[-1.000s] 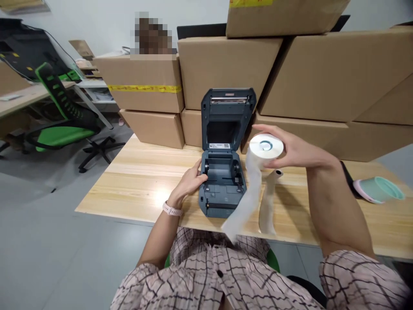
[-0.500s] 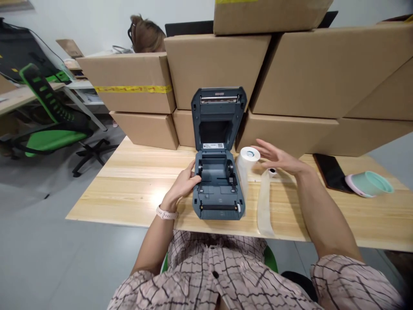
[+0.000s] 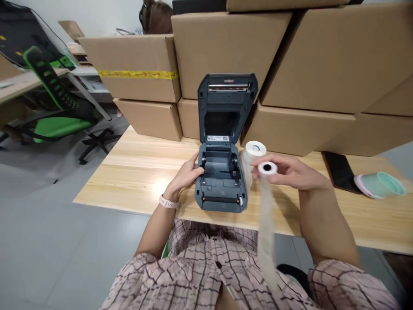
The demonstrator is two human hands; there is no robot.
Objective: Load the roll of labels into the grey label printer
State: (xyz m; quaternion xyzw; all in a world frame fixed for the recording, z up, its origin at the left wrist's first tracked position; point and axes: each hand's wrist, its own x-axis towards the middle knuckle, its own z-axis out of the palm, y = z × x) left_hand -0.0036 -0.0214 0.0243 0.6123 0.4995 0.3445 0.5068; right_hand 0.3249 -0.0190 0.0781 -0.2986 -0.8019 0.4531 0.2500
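A dark grey label printer stands on the wooden table with its lid raised and its roll bay bare. My left hand grips the printer's left side, thumb over the rim. To the right of the printer, my right hand is closed around a small paper roll with a black core. A loose strip trails from that roll down past the table's front edge, blurred by motion. Between roll and printer stands a larger white label roll, its loose end hanging beside the printer.
Cardboard boxes are stacked along the table's back edge. A phone and a mint-green cup lying on its side are at the right. A green office chair stands at the left. Part of another person's head shows behind the boxes.
My right hand has closed on the small paper roll and lifted it off the table, its strip swinging below. My left hand stays on the printer. The camera view has tilted slightly down.
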